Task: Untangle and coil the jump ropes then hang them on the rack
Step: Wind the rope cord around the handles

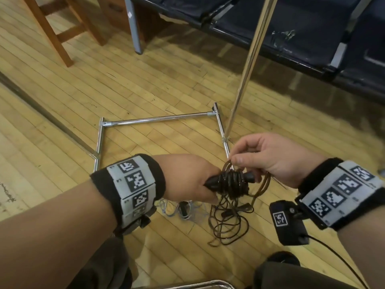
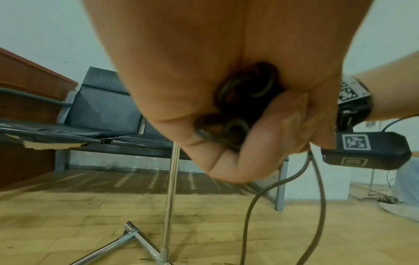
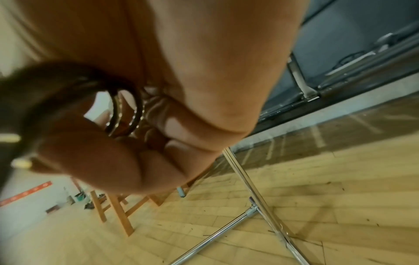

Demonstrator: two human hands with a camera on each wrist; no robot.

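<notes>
- While the left hand (image 1: 187, 178) grips the black handles (image 1: 214, 181) wound with brown jump rope (image 1: 233, 180), the right hand (image 1: 268, 157) pinches a loop; slack dangles to the floor (image 1: 145, 90) before the chrome rack (image 1: 158, 120).
- Left wrist: curled fingers (image 2: 256, 156) enclose rope coils (image 2: 247, 86).
- Right wrist: fingertips (image 3: 176, 125) hold rope loops (image 3: 127, 111).

Both bare forearms wear a black wristband (image 1: 127, 185) faced with pale grey panels of black-and-white square code markers. Beneath the right wrist hangs a small black camera box (image 1: 288, 223) with its own marker and a thin black cable (image 1: 337, 255). Dark trousers (image 1: 291, 276) cover the knees.
</notes>
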